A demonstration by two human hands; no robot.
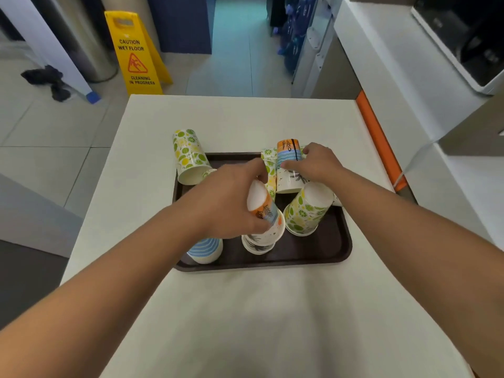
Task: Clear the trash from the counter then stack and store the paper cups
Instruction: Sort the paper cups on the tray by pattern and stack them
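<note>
Cups (305, 211) crowd the dark tray (331, 251) on the counter (245, 309), upturned. Left hand (229, 203) grips one orange-topped cup (263, 211); right hand (316, 162) clasps another (289, 167). Light, thin paper likely crushes easily, so hold gently around the sidewall.

Printed paper cups (308, 211), matt tray (331, 249)

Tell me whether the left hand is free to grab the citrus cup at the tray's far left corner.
Probably not yet: the left hand is gripping an upside-down beach-print cup. The path to the citrus cup looks clear, with nothing between them, once that cup is let go.
</note>
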